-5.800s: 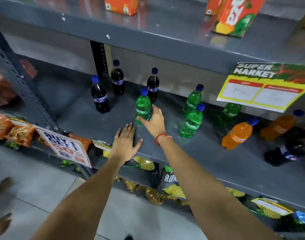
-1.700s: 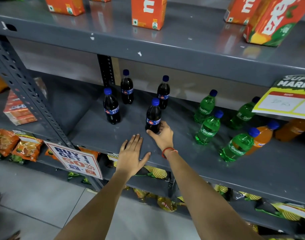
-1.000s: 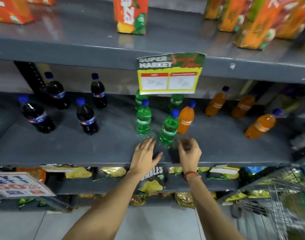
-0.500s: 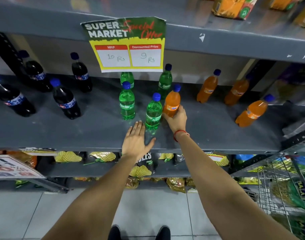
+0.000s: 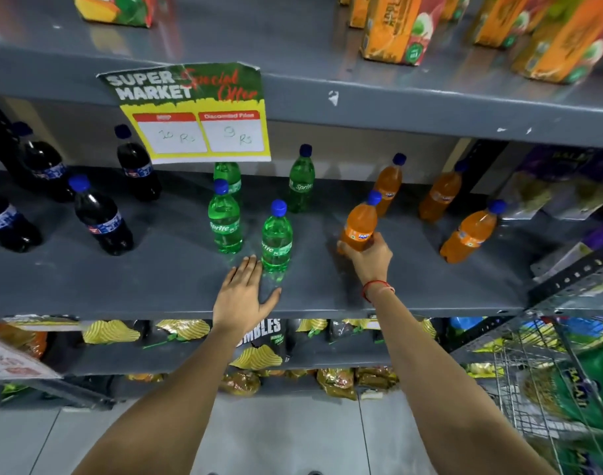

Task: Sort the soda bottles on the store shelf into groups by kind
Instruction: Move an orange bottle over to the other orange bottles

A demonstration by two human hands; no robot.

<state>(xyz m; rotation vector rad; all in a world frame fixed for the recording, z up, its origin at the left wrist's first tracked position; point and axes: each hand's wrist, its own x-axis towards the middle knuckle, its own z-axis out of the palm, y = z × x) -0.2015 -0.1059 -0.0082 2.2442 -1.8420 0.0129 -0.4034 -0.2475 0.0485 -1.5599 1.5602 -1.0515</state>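
On the grey shelf (image 5: 163, 289), several dark cola bottles (image 5: 103, 219) stand at the left. Several green Sprite bottles (image 5: 225, 221) stand in the middle, the nearest one (image 5: 276, 240) close to the front. To the right are orange Fanta bottles (image 5: 442, 195), with one (image 5: 471, 233) further right. My right hand (image 5: 370, 260) grips the lower part of an orange Fanta bottle (image 5: 360, 222), which stands just right of the green group. My left hand (image 5: 243, 298) lies flat and open on the shelf edge, fingertips beside the nearest Sprite bottle.
A "Super Market" price sign (image 5: 197, 114) hangs from the upper shelf and hides the top of one green bottle. Juice cartons (image 5: 396, 25) stand on the upper shelf. Snack bags (image 5: 255, 341) fill the shelf below. A wire trolley (image 5: 550, 378) stands at the lower right.
My right hand has carried the orange bottle rightward, away from the green bottles toward the other orange ones. My left hand stays flat on the shelf edge.
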